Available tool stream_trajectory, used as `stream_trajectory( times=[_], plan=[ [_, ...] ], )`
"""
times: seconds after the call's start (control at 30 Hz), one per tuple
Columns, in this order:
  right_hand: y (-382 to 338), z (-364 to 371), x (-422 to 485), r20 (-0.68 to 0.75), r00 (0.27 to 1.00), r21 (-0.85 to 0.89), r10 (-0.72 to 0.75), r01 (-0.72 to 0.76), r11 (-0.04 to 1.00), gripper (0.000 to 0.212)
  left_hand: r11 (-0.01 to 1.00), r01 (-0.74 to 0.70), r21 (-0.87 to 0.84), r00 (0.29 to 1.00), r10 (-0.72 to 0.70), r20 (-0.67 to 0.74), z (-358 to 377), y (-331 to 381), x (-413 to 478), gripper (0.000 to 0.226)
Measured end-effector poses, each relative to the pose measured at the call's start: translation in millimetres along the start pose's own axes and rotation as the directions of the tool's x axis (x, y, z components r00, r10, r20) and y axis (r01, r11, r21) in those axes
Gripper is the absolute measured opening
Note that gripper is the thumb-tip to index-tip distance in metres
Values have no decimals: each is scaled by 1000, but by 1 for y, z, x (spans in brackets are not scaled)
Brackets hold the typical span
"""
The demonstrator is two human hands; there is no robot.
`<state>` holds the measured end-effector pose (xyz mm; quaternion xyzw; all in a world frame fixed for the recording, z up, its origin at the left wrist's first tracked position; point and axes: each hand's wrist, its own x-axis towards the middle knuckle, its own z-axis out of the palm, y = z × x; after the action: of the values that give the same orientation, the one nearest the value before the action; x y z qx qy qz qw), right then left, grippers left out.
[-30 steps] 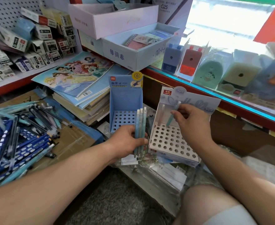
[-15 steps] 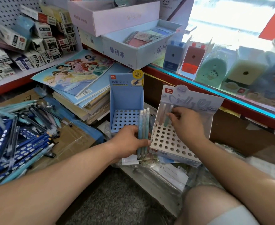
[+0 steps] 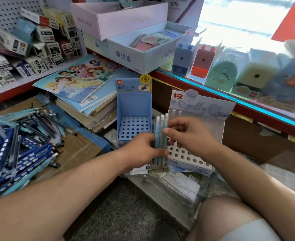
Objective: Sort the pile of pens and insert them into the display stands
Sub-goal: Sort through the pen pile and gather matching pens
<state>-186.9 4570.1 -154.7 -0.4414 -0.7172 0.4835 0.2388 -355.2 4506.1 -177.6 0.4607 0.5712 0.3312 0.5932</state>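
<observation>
At the bottom right a bare knee (image 3: pixel 230 216) juts over the grey speckled floor (image 3: pixel 117 216), with clear plastic packets (image 3: pixel 178 185) lying just beyond it. At the left edge a pile of pens (image 3: pixel 21 141), dark blue and pale teal, lies crisscrossed on flattened cardboard (image 3: pixel 77 150).

In the middle both forearms reach forward. The left grip (image 3: pixel 139 152) is closed round the lower part of three light blue pens (image 3: pixel 160 141), fingers behind and thumb across the front, holding them upright, white caps up. The right grip (image 3: pixel 190 136) meets them higher up, thumb on the front of the rightmost pen and fingers curled behind, pinching it.

Right behind the hands stands the white stand (image 3: pixel 192 157), its holed tray mostly unfilled, with two pale pens (image 3: pixel 174 112) upright in the back row. Just left of it stands the blue stand (image 3: pixel 134 108).

Further back, a stack of books (image 3: pixel 84 80) lies left of the stands. At the upper left a shelf (image 3: pixel 44 74) carries small boxes (image 3: pixel 30 49). At the upper right a glass-topped bench (image 3: pixel 239 100) carries packaged pencil sharpeners (image 3: pixel 202 61).
</observation>
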Motion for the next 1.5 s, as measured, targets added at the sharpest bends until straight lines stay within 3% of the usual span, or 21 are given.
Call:
stream_trajectory(
  times=[0.1,0.17,0.27,0.47,0.73,1.13,1.23,1.37,1.5],
  plan=[
    [-2,-4,-3,-62,998,22,-9,10,1000,8,999,-7,44,1000,6,5,3,2,-1,17],
    [1,-12,-3,-219,975,32,-18,25,999,9,997,12,83,1000,-10,-21,0,2,0,21],
    [11,-25,-1,-464,882,-144,-85,20,989,22,992,36,118,997,-29,-65,-6,-2,1,25],
    [24,-24,5,-506,852,-249,-135,5,968,24,988,43,149,995,-29,-92,-11,-4,1,18],
    [40,-21,15,-471,878,-313,-83,-78,946,23,989,37,141,993,-22,-112,-9,-2,2,18],
    [43,-19,26,-342,940,-549,-17,-185,815,16,995,17,101,996,-8,-89,-9,-3,1,24],
    [32,-19,13,-359,933,-455,16,-189,870,13,998,17,59,996,-12,-90,-8,-1,-1,24],
    [6,-6,-4,-134,988,-82,73,-84,993,14,998,0,68,999,4,-51,-2,1,-4,27],
    [-3,1,-8,-42,998,-27,44,-45,999,9,995,-28,97,999,30,-18,5,2,-6,28]
  ],
)
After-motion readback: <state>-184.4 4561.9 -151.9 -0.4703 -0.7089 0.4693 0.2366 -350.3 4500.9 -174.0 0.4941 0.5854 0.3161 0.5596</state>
